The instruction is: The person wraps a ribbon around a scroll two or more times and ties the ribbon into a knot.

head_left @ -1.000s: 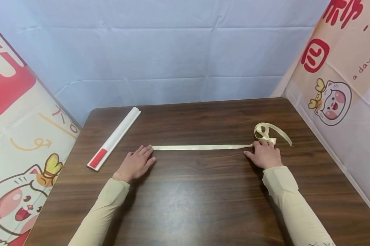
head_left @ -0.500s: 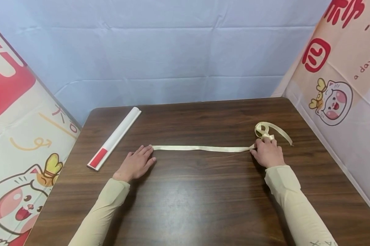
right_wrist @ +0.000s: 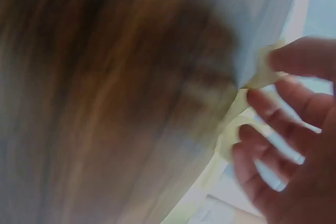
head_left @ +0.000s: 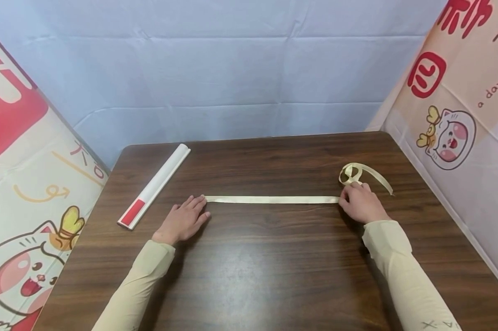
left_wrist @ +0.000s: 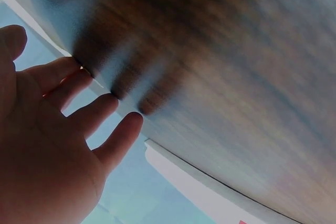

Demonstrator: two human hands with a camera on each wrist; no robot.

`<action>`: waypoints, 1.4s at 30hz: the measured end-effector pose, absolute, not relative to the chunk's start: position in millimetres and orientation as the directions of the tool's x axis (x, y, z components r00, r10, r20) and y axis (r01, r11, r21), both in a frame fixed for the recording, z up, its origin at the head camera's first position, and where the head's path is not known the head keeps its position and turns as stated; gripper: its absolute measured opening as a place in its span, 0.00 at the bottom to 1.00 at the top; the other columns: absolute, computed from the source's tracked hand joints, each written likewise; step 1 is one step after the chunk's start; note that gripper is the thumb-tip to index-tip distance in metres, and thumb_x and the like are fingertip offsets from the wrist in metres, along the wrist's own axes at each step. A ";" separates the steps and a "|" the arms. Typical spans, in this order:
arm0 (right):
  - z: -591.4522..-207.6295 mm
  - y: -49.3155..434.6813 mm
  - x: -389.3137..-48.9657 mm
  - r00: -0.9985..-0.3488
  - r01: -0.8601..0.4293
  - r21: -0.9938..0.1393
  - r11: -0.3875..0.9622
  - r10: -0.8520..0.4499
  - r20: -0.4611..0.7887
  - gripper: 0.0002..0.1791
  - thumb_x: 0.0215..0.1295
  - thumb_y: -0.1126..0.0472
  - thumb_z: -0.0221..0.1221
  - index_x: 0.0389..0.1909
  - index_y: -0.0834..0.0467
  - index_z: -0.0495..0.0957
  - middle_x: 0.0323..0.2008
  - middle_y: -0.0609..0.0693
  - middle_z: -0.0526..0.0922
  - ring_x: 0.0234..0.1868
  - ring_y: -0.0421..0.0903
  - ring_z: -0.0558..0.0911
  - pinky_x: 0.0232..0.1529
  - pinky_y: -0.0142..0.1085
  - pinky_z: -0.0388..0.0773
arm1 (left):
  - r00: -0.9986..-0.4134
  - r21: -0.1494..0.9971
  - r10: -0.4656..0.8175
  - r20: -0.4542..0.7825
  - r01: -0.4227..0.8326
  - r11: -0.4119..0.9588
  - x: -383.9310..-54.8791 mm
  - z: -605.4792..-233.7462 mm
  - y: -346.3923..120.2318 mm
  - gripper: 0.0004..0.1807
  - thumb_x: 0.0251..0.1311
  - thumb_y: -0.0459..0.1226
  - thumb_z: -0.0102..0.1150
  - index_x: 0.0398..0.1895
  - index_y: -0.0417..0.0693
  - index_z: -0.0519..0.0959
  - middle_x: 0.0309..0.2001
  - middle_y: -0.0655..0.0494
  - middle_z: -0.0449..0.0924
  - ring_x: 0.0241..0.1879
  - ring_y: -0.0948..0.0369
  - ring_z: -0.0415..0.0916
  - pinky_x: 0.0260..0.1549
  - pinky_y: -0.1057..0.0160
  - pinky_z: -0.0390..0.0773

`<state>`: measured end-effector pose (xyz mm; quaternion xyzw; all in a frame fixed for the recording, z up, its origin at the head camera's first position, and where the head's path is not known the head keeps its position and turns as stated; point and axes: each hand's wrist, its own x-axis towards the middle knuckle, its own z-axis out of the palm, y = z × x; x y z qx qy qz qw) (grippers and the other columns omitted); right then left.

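A pale yellow satin ribbon (head_left: 274, 200) runs straight across the dark wood table. Its left end lies beneath the fingertips of my left hand (head_left: 182, 219), whose fingers are outstretched and press it down. My right hand (head_left: 362, 202) pinches the ribbon between thumb and fingers, as the thumb against the ribbon (right_wrist: 262, 72) shows in the right wrist view. Beyond that hand the rest of the ribbon curls in loops, with a loose tail pointing right. In the left wrist view my left hand (left_wrist: 63, 135) has its fingertips on the tabletop, the ribbon mostly hidden there.
A white roll (head_left: 158, 181) with a red label lies slanted on the table (head_left: 253, 266), left of the ribbon and behind my left hand. Pale fabric (head_left: 232, 69) hangs behind the table; printed cartoon panels stand at both sides.
My right hand goes from lying flat on the ribbon to pinching it, and shifts slightly right. The stretch briefly slackens, then straightens. My left hand stays put.
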<state>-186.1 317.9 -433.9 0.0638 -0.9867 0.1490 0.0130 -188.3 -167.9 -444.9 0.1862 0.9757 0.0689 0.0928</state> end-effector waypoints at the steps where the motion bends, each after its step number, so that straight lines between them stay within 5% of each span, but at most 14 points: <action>1: -433.3 319.4 -186.9 -0.990 -0.143 -0.303 0.942 -0.129 0.063 0.08 0.60 0.59 0.54 0.25 0.57 0.75 0.37 0.58 0.76 0.43 0.61 0.69 0.40 0.54 0.69 | -0.914 0.167 0.376 -0.155 0.350 0.922 -188.3 -444.8 -168.0 0.33 0.73 0.54 0.36 0.73 0.45 0.60 0.74 0.50 0.57 0.73 0.45 0.53 0.64 0.37 0.59; 12: -429.9 330.7 -195.2 -0.989 -0.147 -0.405 0.902 -0.146 0.031 0.09 0.60 0.56 0.59 0.23 0.54 0.73 0.20 0.47 0.75 0.25 0.45 0.72 0.30 0.36 0.66 | -0.920 0.162 0.360 -0.157 0.335 0.928 -187.7 -444.6 -172.0 0.33 0.72 0.54 0.38 0.72 0.45 0.60 0.74 0.49 0.57 0.73 0.45 0.53 0.64 0.38 0.59; 20: -427.0 326.9 -197.2 -0.984 -0.164 -0.510 0.844 -0.173 0.030 0.06 0.55 0.59 0.61 0.22 0.53 0.75 0.18 0.44 0.78 0.23 0.40 0.73 0.31 0.33 0.67 | -0.927 0.159 0.338 -0.160 0.314 0.936 -185.7 -443.5 -180.0 0.33 0.72 0.54 0.38 0.72 0.45 0.61 0.74 0.49 0.58 0.73 0.44 0.54 0.63 0.37 0.60; 30: -424.9 335.5 -199.5 -0.980 -0.164 -0.451 0.877 -0.197 -0.027 0.08 0.57 0.56 0.62 0.23 0.53 0.77 0.22 0.44 0.78 0.25 0.40 0.72 0.31 0.34 0.67 | -0.939 0.174 0.305 -0.159 0.277 0.945 -183.5 -441.9 -193.7 0.32 0.72 0.53 0.38 0.72 0.43 0.62 0.73 0.47 0.59 0.72 0.43 0.55 0.62 0.35 0.60; 42: -423.0 353.7 -195.6 -0.971 0.010 -0.388 0.922 -0.083 -0.224 0.16 0.60 0.48 0.61 0.28 0.58 0.80 0.24 0.49 0.80 0.26 0.46 0.74 0.27 0.36 0.68 | -0.946 0.179 0.290 -0.145 0.263 0.948 -181.4 -443.8 -203.1 0.32 0.72 0.53 0.39 0.71 0.43 0.62 0.73 0.47 0.59 0.72 0.43 0.55 0.62 0.34 0.59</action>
